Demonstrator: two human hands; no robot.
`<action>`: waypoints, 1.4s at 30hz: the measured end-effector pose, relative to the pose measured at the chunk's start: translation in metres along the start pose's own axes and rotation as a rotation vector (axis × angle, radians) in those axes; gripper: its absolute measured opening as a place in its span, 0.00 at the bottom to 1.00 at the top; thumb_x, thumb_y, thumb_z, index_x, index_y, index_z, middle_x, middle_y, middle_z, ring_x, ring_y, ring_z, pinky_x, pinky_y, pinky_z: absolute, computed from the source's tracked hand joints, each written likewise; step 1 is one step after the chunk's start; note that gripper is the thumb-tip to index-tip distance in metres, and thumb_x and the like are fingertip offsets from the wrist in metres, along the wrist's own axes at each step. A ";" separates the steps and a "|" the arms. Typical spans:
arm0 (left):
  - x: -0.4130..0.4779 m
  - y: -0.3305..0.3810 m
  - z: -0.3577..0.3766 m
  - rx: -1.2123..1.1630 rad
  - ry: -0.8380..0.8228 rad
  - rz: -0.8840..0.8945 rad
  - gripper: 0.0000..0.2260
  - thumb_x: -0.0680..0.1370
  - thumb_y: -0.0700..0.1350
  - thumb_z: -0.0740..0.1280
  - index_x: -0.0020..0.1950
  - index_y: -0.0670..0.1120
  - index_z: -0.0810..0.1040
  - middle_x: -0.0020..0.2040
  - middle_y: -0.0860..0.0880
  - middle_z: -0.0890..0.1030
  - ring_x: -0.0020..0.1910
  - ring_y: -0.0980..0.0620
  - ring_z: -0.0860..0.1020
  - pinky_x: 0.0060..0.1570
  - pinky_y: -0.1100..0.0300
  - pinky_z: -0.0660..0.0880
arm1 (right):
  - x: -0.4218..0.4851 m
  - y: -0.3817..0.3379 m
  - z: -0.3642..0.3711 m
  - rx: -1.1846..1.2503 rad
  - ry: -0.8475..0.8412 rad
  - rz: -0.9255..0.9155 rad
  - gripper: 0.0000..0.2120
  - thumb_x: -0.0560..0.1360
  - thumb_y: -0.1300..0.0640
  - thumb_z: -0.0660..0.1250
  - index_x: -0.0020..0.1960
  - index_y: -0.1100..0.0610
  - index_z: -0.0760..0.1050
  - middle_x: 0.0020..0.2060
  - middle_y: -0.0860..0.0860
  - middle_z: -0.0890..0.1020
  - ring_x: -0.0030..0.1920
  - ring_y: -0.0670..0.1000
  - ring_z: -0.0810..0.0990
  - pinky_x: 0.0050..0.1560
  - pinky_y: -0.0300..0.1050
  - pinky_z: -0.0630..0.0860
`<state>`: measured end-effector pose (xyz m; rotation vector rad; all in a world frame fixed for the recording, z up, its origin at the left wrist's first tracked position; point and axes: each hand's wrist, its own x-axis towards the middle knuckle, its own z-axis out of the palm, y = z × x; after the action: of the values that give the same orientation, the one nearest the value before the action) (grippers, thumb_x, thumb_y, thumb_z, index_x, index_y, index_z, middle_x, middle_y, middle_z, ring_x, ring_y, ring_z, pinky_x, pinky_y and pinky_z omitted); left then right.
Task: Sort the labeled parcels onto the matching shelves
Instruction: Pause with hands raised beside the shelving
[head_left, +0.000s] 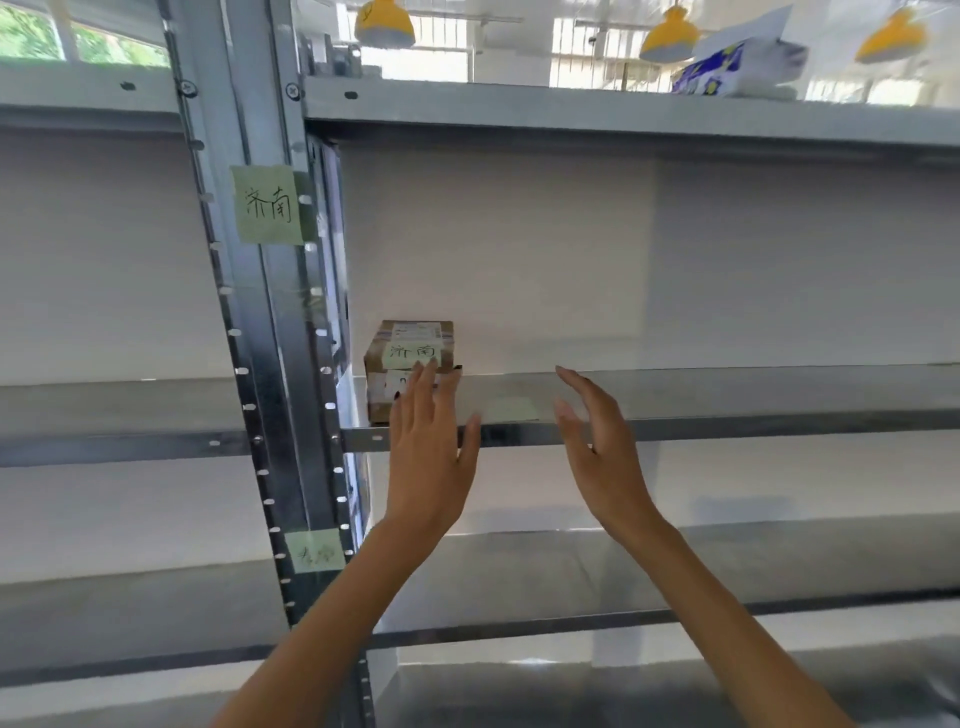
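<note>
A small brown cardboard parcel (415, 345) with a green handwritten label stands at the left end of the middle metal shelf (727, 395). A matching green label (267, 205) is stuck on the shelf upright above it. My left hand (428, 452) is raised just in front of the parcel, fingers apart, its fingertips over the box's lower front. My right hand (597, 441) hovers to the right of the parcel with fingers spread and nothing in it.
Another green label (317, 551) marks the lower shelf (675, 566) on the same upright. A blue and white package (737, 67) lies on the top shelf. Yellow lamps hang behind. A second shelving bay stands to the left.
</note>
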<state>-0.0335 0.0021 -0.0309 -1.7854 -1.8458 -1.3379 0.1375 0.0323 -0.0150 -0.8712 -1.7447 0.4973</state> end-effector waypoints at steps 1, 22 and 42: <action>-0.002 0.011 0.007 -0.018 -0.005 0.008 0.23 0.80 0.53 0.55 0.74 0.53 0.53 0.77 0.48 0.56 0.77 0.47 0.53 0.74 0.45 0.53 | -0.005 0.002 -0.011 -0.010 0.005 0.010 0.21 0.78 0.46 0.56 0.70 0.48 0.65 0.70 0.44 0.69 0.66 0.38 0.65 0.57 0.16 0.59; -0.020 0.218 0.154 -0.347 -0.162 0.259 0.23 0.81 0.53 0.56 0.75 0.51 0.57 0.77 0.48 0.57 0.77 0.49 0.53 0.75 0.50 0.50 | -0.058 0.074 -0.220 -0.294 0.312 0.218 0.19 0.79 0.47 0.56 0.69 0.45 0.65 0.71 0.45 0.68 0.68 0.42 0.65 0.68 0.39 0.60; -0.010 0.305 0.255 -0.600 -0.357 0.451 0.23 0.81 0.55 0.53 0.75 0.52 0.56 0.77 0.50 0.56 0.77 0.51 0.52 0.75 0.52 0.48 | -0.068 0.123 -0.294 -0.408 0.530 0.352 0.20 0.79 0.43 0.54 0.70 0.44 0.65 0.66 0.38 0.69 0.67 0.37 0.64 0.65 0.31 0.59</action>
<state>0.3431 0.1297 -0.0469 -2.6875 -1.0970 -1.5547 0.4624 0.0351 -0.0437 -1.4653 -1.2191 0.1067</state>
